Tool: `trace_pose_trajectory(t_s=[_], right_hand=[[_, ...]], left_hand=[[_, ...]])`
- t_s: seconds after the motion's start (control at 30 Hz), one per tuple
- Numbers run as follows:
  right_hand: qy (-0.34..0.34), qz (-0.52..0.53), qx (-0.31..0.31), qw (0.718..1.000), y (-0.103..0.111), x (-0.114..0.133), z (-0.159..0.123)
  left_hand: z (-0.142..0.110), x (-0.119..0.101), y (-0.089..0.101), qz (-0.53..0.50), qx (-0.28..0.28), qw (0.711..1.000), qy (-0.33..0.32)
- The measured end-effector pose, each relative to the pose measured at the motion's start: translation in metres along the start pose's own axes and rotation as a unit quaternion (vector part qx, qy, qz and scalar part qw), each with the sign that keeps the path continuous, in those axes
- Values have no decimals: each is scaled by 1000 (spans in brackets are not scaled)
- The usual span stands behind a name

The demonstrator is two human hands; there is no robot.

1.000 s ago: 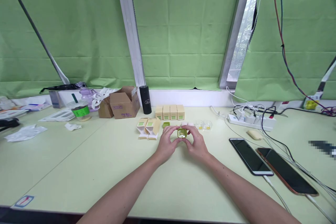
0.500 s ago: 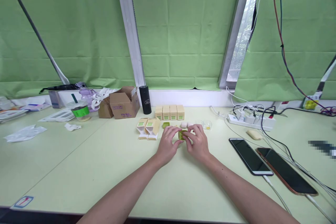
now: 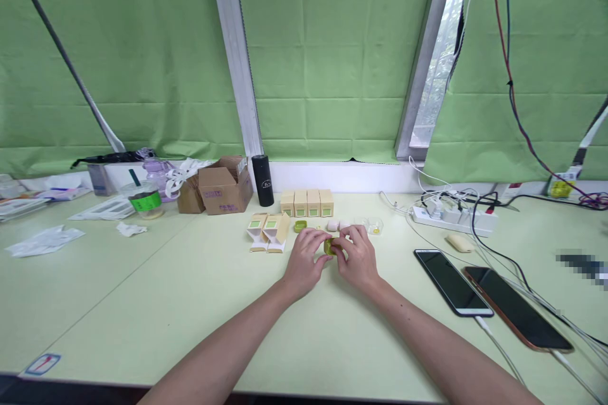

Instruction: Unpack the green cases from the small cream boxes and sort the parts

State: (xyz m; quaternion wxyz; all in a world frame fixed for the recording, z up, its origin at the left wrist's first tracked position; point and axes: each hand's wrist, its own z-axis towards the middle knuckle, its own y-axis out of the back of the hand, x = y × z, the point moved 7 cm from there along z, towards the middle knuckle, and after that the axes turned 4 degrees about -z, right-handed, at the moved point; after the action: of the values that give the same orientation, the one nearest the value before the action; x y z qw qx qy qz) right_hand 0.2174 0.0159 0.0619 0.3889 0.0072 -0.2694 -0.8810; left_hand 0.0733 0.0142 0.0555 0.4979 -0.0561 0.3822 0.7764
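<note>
Between my two hands is a small olive-green case (image 3: 329, 247), its details too small to make out. My left hand (image 3: 304, 261) pinches its left side with thumb and fingers. On its right side the fingers of my right hand (image 3: 356, 257) grip it and partly cover it. Another small green case (image 3: 300, 226) rests on the table just beyond my left hand. Small pale pink pieces (image 3: 333, 225) and clear plastic containers (image 3: 375, 226) lie behind my right hand. Two opened cardboard boxes (image 3: 267, 232) lie to the left of my left hand.
Several small closed boxes (image 3: 306, 203) stand in a row behind my hands. A black tumbler (image 3: 263, 181) and a brown carton (image 3: 226, 186) are at the back left. Two phones (image 3: 453, 283) with cables lie on the right, near a power strip (image 3: 456, 221). A drink cup (image 3: 145, 200) stands farther left.
The green case has turned slightly between my fingers and shifted a little to the right. Both hands stay in nearly the same place.
</note>
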Motion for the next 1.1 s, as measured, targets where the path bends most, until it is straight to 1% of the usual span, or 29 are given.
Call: trace_pose_trajectory(t_s=[0.4, 0.6, 1.1], right_hand=[[5, -24, 14, 1000, -3, 0, 1], [6, -24, 20, 1000, -6, -2, 0], [12, -16, 17, 1000, -4, 2, 1]], left_hand=[[3, -5, 1, 51, -2, 999, -21], [3, -7, 2, 67, -9, 998, -18], [3, -2, 3, 87, -14, 996, -8]])
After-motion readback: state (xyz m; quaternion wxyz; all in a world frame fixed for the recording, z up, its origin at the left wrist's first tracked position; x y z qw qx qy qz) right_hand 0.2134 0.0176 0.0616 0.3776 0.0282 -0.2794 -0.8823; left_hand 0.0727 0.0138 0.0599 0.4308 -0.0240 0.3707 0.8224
